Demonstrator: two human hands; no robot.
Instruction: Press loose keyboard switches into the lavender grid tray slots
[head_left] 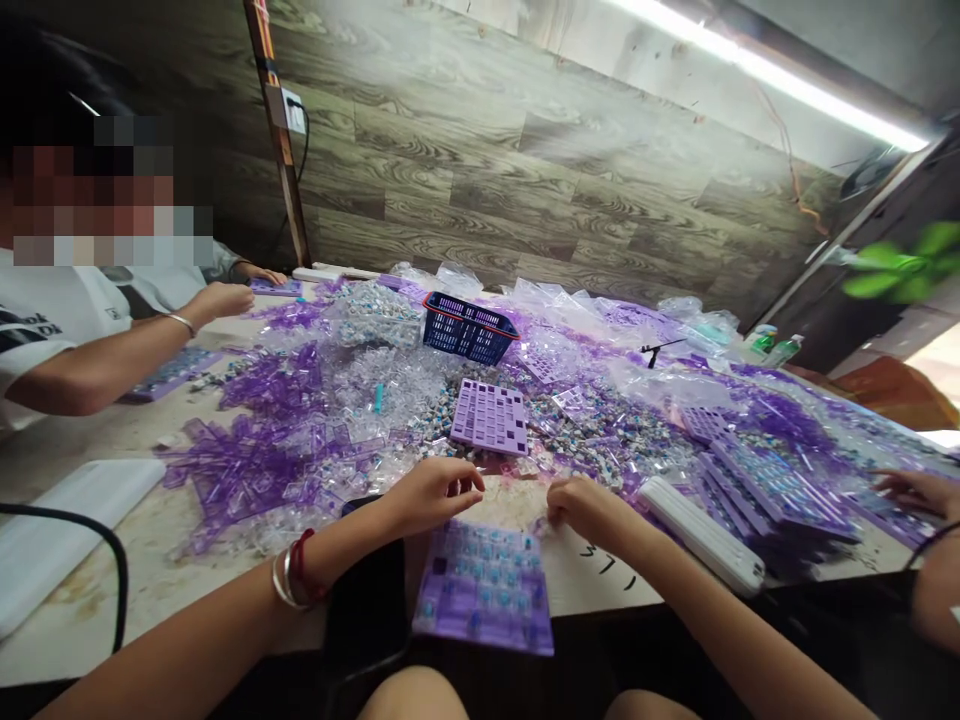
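A purple keyboard plate (484,588) partly filled with switches lies at the table's near edge, right in front of me. My left hand (433,492) hovers just beyond its far left corner, fingers curled in a pinch over the loose switches (600,430). My right hand (583,508) is at the plate's far right corner, fingers closed together; what either holds is too small to make out. An empty purple plate (490,417) rests on the switch pile beyond my hands.
Purple clear plastic parts (247,460) and plastic bags cover the table. A dark blue basket (466,328) stands at the back. Stacked plates (772,490) and a white bar (701,533) lie right. People sit left and right, hands on plates. A black phone (364,590) lies near.
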